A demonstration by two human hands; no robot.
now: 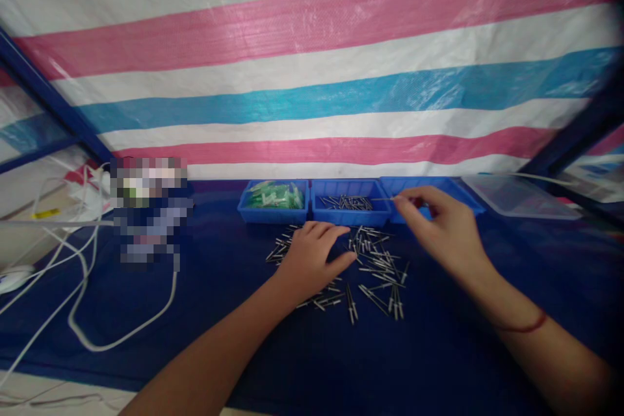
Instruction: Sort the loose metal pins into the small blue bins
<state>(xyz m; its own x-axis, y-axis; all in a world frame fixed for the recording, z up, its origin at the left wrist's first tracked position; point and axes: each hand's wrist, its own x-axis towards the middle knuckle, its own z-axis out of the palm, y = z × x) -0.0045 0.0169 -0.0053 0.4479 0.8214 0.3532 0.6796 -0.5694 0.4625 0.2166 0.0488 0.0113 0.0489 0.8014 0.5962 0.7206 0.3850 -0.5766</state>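
Now, pin (383,199) inside right grip (446,227)

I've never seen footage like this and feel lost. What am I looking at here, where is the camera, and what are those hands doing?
There is no machine: these are one person's bare hands, filmed by a camera on their head looking forward and down. The left hand rests on a loose pile of metal pins on a dark blue cloth. The right hand pinches one thin pin above three blue trays. White cables lie at the left.
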